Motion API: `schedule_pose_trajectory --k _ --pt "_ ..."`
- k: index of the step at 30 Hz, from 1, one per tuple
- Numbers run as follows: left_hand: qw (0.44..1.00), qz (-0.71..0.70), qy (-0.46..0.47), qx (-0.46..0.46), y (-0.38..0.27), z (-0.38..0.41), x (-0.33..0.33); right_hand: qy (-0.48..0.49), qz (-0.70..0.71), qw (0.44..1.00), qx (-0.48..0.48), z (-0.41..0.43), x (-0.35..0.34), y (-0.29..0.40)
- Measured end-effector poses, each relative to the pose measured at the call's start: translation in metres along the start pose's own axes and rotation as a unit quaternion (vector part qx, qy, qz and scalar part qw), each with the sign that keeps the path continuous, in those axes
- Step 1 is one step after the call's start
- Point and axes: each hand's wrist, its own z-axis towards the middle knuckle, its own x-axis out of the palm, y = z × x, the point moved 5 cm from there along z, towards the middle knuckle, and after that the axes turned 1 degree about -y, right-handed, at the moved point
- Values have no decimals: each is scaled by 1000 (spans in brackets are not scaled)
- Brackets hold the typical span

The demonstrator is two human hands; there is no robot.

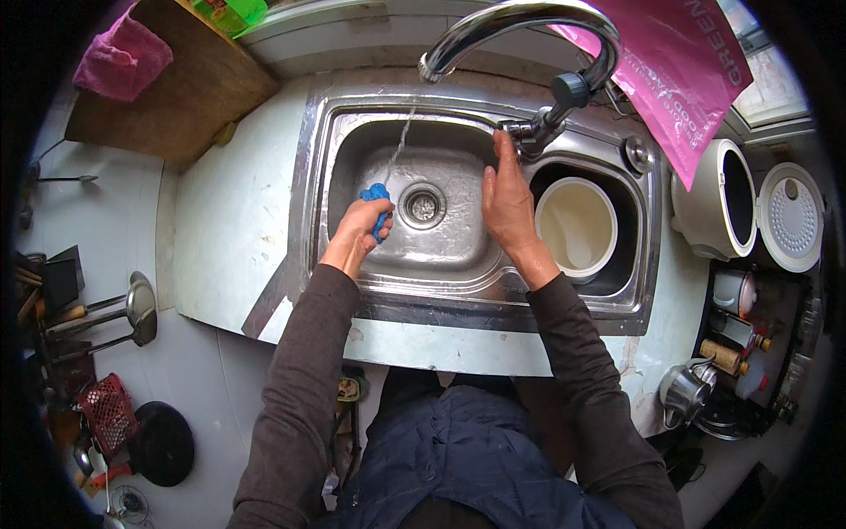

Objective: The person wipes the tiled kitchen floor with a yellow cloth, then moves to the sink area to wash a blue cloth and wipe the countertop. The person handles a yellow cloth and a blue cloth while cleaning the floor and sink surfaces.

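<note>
My left hand (365, 225) is closed around a bunched blue cloth (375, 193), or possibly a scrubber, over the large basin (456, 254) of a stainless steel sink. Water (399, 149) streams from the chrome gooseneck faucet (522, 16) down towards the blue bundle. My right hand (509, 192) is raised with straight fingers, thumb apart, and nothing in its grasp. Its fingertips are at the faucet's base and lever (519, 129); whether they touch it I cannot tell. Below my left hand's level shows the drain strainer (423, 205). A cream pot (575, 228) with cloudy liquid sits in the small basin.
Right of the sink stands an open rice cooker (717, 198), with a steel kettle (684, 390) nearer me. A pink printed bag (681, 73) hangs behind the faucet. At the left, a pink cloth (123, 56) drapes over a wooden board (178, 86); ladles (139, 301) hang lower down.
</note>
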Motion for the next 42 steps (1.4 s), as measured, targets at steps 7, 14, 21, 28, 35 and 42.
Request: schedule_pose_trajectory --k 7,14,21,28,35,42 --pt "993 107 51 11 -2 -29 21 197 -11 974 -112 -29 39 24" --pt "943 168 256 130 4 -54 29 366 129 915 -112 -47 81 46" --pt "951 205 229 30 12 -62 43 348 11 936 -42 -52 87 20" --pt "985 -57 123 110 33 -56 25 391 143 906 72 -74 105 8" --pt "996 -2 64 54 29 -51 31 399 249 872 133 -76 94 24" --pt "992 54 108 -24 32 -42 43 267 -88 910 -305 -59 61 76"
